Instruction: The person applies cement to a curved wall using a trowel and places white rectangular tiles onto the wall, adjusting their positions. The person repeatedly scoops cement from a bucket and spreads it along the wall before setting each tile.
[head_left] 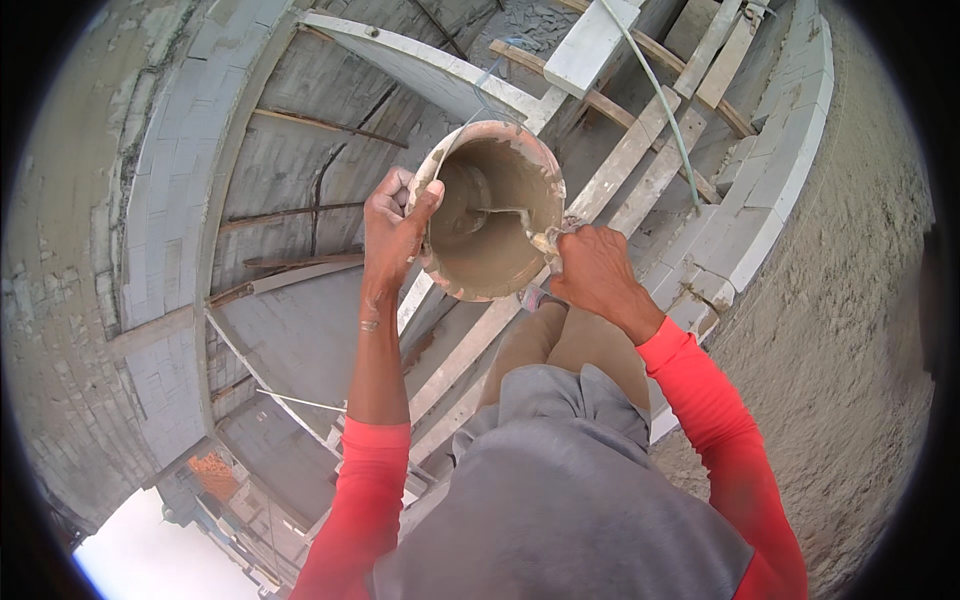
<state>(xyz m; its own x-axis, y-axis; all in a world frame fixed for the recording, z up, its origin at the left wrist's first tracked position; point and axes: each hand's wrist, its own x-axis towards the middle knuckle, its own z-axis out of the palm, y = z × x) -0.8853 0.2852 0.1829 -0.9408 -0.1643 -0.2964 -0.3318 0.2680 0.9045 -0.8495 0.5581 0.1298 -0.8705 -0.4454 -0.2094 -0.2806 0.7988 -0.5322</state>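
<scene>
A mortar-smeared bucket [545, 165] is held up in front of me, its mouth facing me. My left hand [398, 215] is closed on the left side of its rim, thumb over the edge. Grey wet mortar [490, 255] coats the inner wall and bottom. At the right rim, my right hand [592, 262] is wrapped round the handle of a trowel [526, 218]. The trowel's bent metal neck reaches into the bucket, and its blade is hard to make out against the mortar.
Wooden planks [640, 150] form a narrow scaffold under my feet. A pale block [590, 48] lies on them farther ahead. A wall of light blocks [770, 170] and rough plaster [830, 400] runs along my right. Down to the left are lower floors and another block wall [170, 200].
</scene>
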